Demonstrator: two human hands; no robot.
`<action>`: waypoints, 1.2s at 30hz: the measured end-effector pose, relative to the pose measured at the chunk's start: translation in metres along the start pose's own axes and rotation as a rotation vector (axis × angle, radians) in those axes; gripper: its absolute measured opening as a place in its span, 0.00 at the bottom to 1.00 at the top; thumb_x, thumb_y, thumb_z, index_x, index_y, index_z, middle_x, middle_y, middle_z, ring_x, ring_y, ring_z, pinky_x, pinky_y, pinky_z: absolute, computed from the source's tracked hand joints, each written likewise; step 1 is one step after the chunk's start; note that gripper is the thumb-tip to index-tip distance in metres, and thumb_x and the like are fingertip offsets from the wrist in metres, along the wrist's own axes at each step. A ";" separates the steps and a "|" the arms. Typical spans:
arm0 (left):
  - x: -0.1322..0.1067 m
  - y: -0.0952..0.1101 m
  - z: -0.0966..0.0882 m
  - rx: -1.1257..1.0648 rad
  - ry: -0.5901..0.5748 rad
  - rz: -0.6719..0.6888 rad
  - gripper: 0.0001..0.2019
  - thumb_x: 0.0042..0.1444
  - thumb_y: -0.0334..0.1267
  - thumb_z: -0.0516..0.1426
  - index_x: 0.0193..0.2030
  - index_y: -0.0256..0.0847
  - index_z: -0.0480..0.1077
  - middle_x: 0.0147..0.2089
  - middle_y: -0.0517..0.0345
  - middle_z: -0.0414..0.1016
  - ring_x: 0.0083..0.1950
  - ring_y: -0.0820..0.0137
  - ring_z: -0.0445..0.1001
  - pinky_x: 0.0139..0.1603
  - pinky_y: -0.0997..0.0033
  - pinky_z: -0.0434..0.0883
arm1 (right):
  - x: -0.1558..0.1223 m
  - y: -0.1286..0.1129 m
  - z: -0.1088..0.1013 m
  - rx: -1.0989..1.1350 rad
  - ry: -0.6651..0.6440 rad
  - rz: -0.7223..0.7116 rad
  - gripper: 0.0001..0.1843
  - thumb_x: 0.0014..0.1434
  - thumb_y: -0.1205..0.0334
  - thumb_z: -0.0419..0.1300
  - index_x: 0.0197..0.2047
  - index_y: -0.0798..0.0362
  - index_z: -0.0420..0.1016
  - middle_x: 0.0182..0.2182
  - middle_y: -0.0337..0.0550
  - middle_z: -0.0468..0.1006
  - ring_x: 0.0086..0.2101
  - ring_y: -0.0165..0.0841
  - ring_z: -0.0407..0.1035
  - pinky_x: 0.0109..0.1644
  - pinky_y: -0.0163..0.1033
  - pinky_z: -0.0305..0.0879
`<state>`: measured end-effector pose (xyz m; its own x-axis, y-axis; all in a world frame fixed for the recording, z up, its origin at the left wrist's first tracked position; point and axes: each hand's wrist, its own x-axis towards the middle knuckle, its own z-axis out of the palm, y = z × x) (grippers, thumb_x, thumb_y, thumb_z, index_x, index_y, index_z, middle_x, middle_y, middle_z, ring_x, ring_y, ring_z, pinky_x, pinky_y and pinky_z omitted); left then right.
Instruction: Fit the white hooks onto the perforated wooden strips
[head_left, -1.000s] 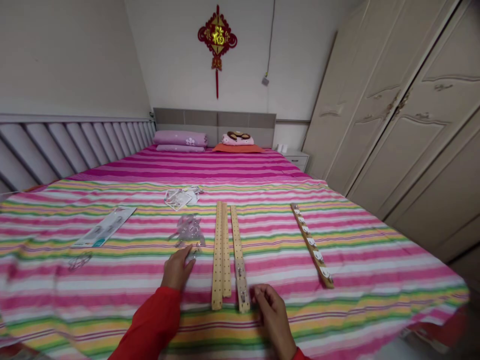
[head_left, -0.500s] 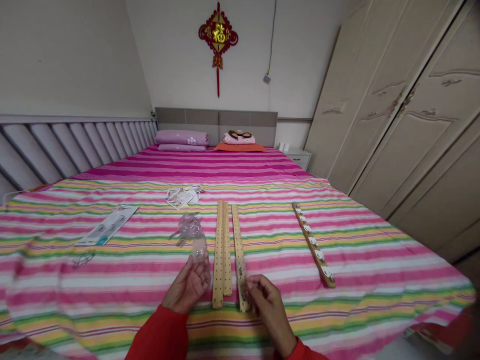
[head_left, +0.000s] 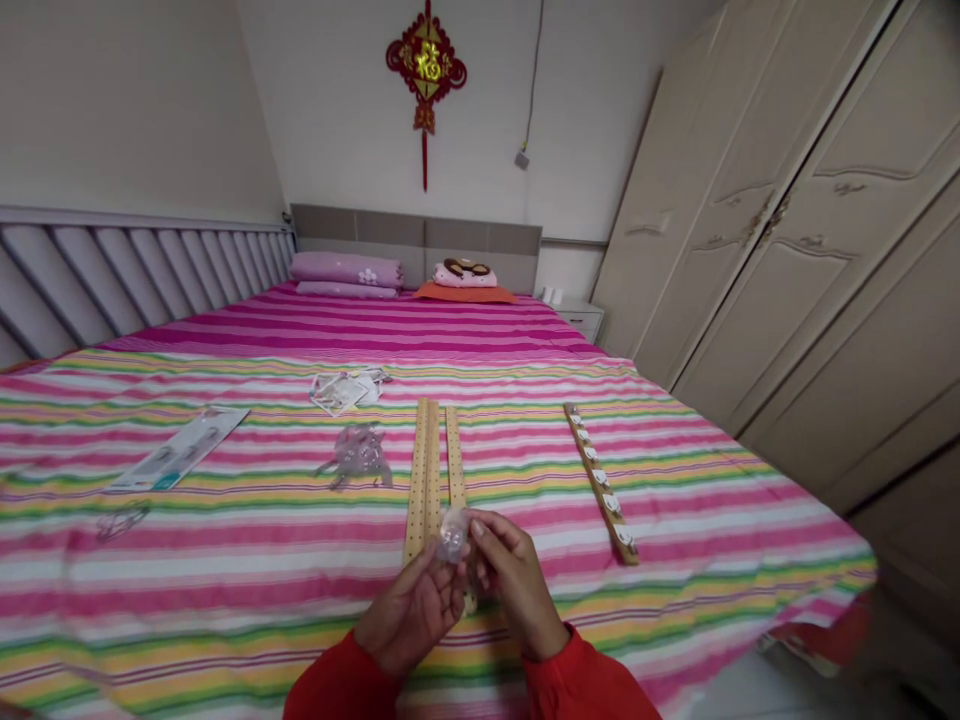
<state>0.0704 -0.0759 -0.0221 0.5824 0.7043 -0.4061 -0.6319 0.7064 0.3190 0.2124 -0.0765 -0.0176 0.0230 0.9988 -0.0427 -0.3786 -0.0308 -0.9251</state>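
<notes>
Both hands come together low in the middle, red sleeves (head_left: pixel 345 680) behind them. The left hand (head_left: pixel 414 612), palm turned up, pinches a small, clear plastic piece with shiny metal bits (head_left: pixel 451 537), and the right hand (head_left: pixel 514 570) grips its other edge between thumb and fingertips; it looks like a transparent hook, though blur hides its exact form. Under and just beyond the fingers, a pale wooden strip dotted with holes (head_left: pixel 455 455) runs away from the hands, with two similar pale perforated strips (head_left: pixel 418 480) side by side just left of it. Well to the right of the right hand lies a darker brown wooden strip bearing a row of white hooks (head_left: pixel 601 480). Far left of the left hand are thin, looped transparent pieces (head_left: pixel 122 518) and, just past them, a long, pale packaging card (head_left: pixel 180 450). Ahead and left of the hands sits a heap of clear plastic pieces (head_left: pixel 356 455); beyond it rests a pile of white packets (head_left: pixel 347 390), all on a multicoloured striped sheet (head_left: pixel 255 570).
</notes>
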 end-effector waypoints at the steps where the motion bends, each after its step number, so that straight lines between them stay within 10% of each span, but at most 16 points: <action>1: 0.000 -0.001 0.000 0.015 0.019 -0.008 0.10 0.59 0.39 0.55 0.40 0.35 0.71 0.35 0.57 0.79 0.33 0.76 0.77 0.36 0.78 0.71 | 0.000 0.001 -0.001 0.005 0.000 0.001 0.23 0.48 0.46 0.65 0.39 0.56 0.76 0.12 0.29 0.64 0.12 0.22 0.52 0.16 0.29 0.48; 16: -0.005 -0.004 0.000 0.416 0.223 0.204 0.17 0.42 0.36 0.67 0.40 0.38 0.74 0.38 0.52 0.80 0.36 0.72 0.78 0.36 0.77 0.73 | -0.005 0.008 -0.007 0.020 0.055 -0.017 0.19 0.50 0.46 0.63 0.24 0.54 0.68 0.10 0.28 0.60 0.13 0.21 0.50 0.19 0.30 0.45; 28: -0.010 0.002 -0.013 1.591 0.306 1.158 0.12 0.54 0.40 0.56 0.43 0.47 0.77 0.44 0.54 0.79 0.48 0.62 0.75 0.53 0.61 0.70 | -0.017 0.009 -0.003 0.031 0.155 -0.003 0.20 0.49 0.45 0.64 0.24 0.55 0.69 0.11 0.28 0.59 0.14 0.21 0.48 0.18 0.30 0.43; 36: -0.008 -0.004 -0.026 1.743 0.256 1.196 0.13 0.55 0.38 0.55 0.46 0.51 0.76 0.48 0.52 0.78 0.50 0.59 0.73 0.56 0.55 0.66 | -0.023 0.004 0.002 0.052 0.107 0.016 0.19 0.49 0.47 0.65 0.25 0.55 0.70 0.10 0.28 0.61 0.13 0.21 0.48 0.17 0.30 0.43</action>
<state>0.0550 -0.0860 -0.0430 0.1994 0.8342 0.5142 0.5390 -0.5316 0.6534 0.2083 -0.0992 -0.0195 0.1144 0.9884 -0.1002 -0.4270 -0.0422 -0.9033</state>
